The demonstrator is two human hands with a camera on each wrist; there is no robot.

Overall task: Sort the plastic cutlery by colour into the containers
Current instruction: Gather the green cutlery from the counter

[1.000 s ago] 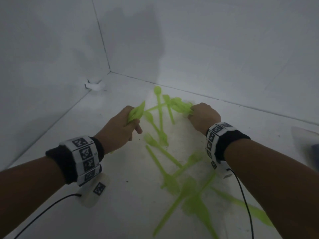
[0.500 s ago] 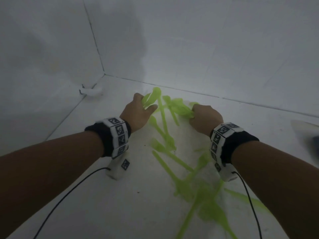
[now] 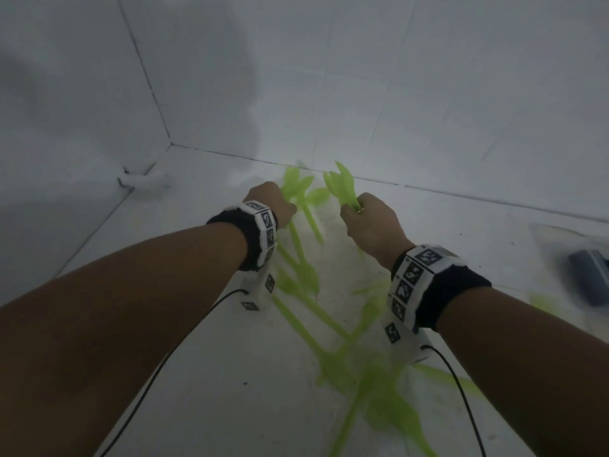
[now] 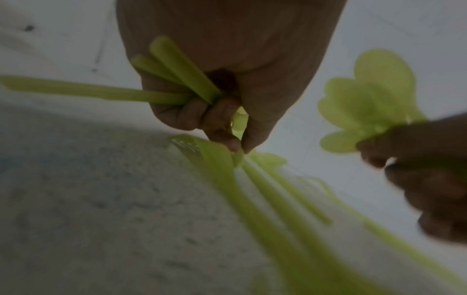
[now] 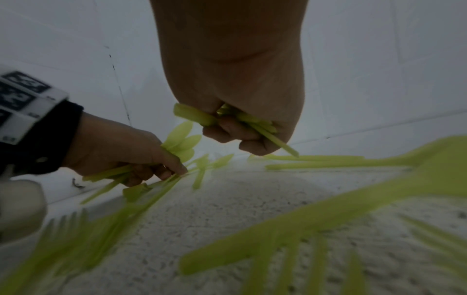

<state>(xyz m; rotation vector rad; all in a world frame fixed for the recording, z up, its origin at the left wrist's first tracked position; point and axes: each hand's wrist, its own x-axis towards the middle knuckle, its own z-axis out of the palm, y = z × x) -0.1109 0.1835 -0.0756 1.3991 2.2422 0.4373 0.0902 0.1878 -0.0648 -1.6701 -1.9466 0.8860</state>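
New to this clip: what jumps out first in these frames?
The scatter of bright lime-green plastic cutlery lying on the white surface, running from near the far corner down toward the camera. Next, both hands hold bunches of it: the left hand grips several green pieces while its fingertips touch another lying piece, and the right hand grips a fan of green pieces held above the surface. A blurred dark object sits at the right edge.

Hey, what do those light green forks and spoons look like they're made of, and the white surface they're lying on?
Light green forks and spoons: thin moulded plastic, it seems, slightly translucent with a smooth satin sheen; light glows through the spoon bowls held by the left hand. White surface: hard and matt with a fine pitted grain, possibly painted board or laminate; the material cannot be told for sure.
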